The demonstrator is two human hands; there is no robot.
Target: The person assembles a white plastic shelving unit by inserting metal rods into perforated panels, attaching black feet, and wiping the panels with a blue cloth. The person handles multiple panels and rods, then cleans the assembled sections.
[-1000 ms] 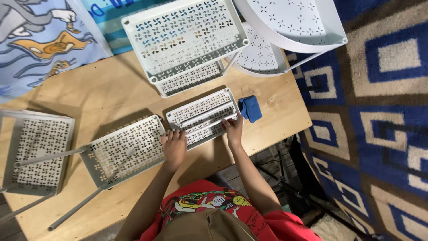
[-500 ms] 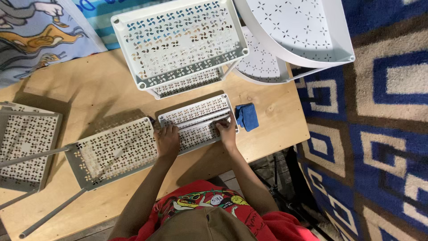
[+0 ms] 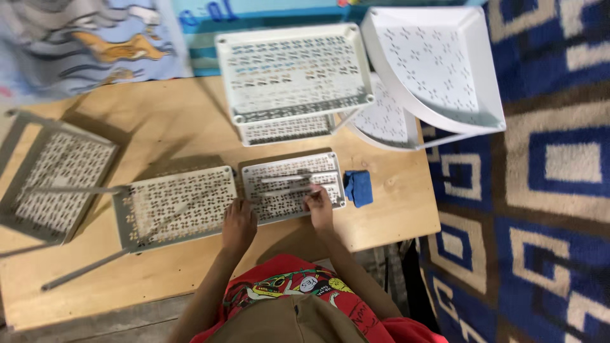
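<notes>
You're leaning over a wooden table [image 3: 190,121] that stands on a blue and cream patterned rug [image 3: 546,190]. Right in front of you lies a small perforated grey panel [image 3: 292,187], flat on the wood, with a thin grey rod [image 3: 286,177] lying across it. Your left hand [image 3: 238,225] rests at the panel's near left corner, fingers curled down onto the edge, gripping nothing I can make out. Your right hand [image 3: 319,206] sits on the panel's near right side, fingertips pinched at the end of a second rod [image 3: 283,190]. Just right of the panel lies a blue cloth [image 3: 359,188]. To the left, a larger perforated panel [image 3: 175,206]. Farther off stands a stacked grey shelf unit [image 3: 292,79].
</notes>
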